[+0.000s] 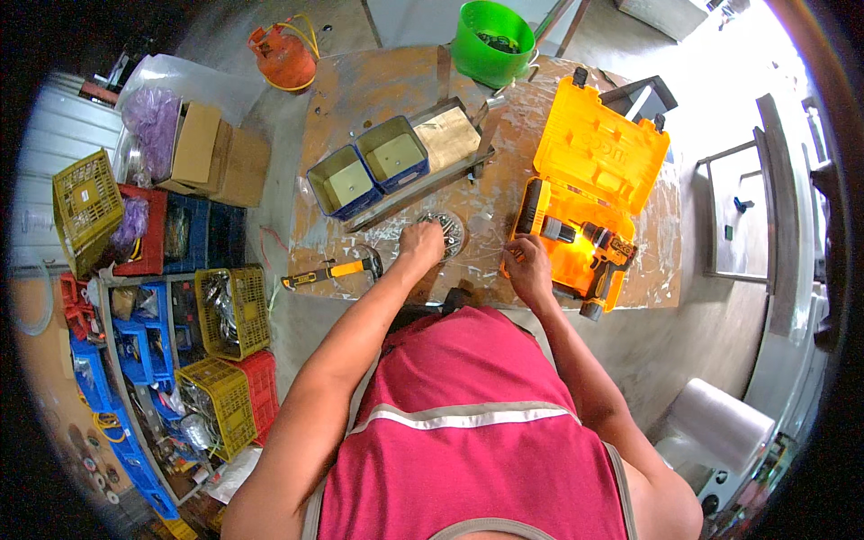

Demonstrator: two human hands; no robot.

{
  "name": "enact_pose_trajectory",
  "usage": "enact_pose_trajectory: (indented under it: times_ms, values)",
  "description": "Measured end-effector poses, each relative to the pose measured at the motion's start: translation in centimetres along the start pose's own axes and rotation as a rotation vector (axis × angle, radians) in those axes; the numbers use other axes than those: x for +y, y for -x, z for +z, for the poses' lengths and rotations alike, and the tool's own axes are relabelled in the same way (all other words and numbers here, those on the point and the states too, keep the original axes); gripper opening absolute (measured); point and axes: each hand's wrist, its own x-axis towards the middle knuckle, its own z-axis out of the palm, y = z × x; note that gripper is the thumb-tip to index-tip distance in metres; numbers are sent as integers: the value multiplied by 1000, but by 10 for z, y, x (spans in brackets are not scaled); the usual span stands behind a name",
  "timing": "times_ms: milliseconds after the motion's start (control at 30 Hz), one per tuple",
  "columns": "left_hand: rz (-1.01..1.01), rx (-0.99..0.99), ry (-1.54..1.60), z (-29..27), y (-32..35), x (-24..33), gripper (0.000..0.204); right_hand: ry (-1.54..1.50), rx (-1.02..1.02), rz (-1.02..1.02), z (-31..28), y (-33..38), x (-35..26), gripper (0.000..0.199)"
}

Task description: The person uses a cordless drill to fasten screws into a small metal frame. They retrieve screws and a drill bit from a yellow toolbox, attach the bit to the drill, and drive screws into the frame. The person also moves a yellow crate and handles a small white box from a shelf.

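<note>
My left hand (422,246) is closed, fingers curled down at a round dish of small metal pieces (451,230), which look like screws. What it pinches, if anything, is hidden. My right hand (529,268) has its fingers bent together beside the near left edge of an open orange tool case (594,148); I cannot make out what is in them. Inside the case lie a dark cylindrical part (558,229) and a yellow-and-black cordless drill (612,256), which overhangs the right side. A yellow-and-black hammer (328,273) rests on the table left of my left hand.
Two blue-edged bins (390,153) stand on the worn brown table (337,99) beside a wooden board (450,138). A green bucket (477,67) is at the far edge. An orange gas cylinder (283,58) stands beyond the table. Crates (232,310) and cardboard boxes (202,148) line the left.
</note>
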Motion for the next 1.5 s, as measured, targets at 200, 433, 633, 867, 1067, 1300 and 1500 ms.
enact_pose_trajectory:
  times_ms: [200,433,633,867,1067,1300,1500]
  values:
    - [-11,80,37,-13,18,6,28,-88,34,-37,-4,5,0,19]
    - [-140,-334,1456,-32,42,-18,31,-177,91,-41,-8,-17,-7,15]
    - [29,-242,1468,-25,56,-49,31,-339,2,136,-3,-24,-22,17]
    - [-357,-132,1206,3,58,-106,36,-294,-33,272,8,-16,-24,19]
    - [-355,-12,496,25,24,-98,36,-17,-166,130,32,-16,-41,22]
    - [-361,44,380,27,12,-84,31,489,-340,-316,91,-50,-65,18]
    - [-290,92,433,18,33,-97,30,728,-426,-462,117,-69,-59,16]
